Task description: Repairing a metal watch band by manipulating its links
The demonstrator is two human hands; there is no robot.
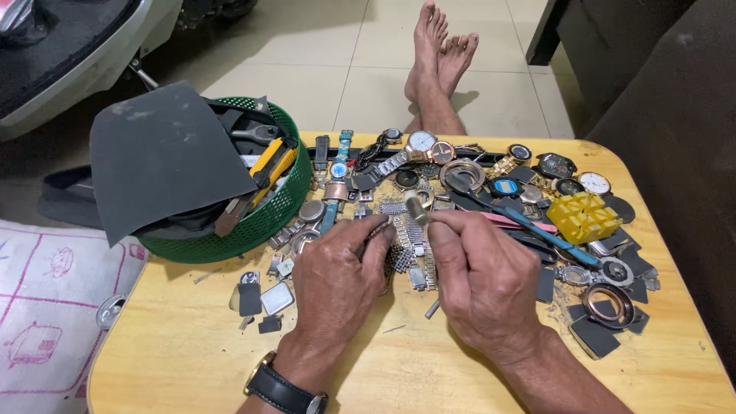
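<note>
My left hand (337, 280) and my right hand (479, 280) meet over the middle of a low wooden table (192, 360). Between their fingertips I pinch a small metal watch part (418, 208), and my right hand also grips a thin tool whose end (433, 308) sticks out below the palm. A metal link bracelet (410, 249) lies under and between the hands. I wear a black-strapped wristwatch (284, 387) on my left wrist. What exactly each fingertip touches is partly hidden.
Several watches, cases and straps (429, 149) litter the table's far half. A yellow block holder (583, 216) and a blue-handled tool (537, 228) lie right. A green basket (264, 218) with tools and a grey sheet (165, 153) stands left. My bare feet (438, 54) stretch beyond the table.
</note>
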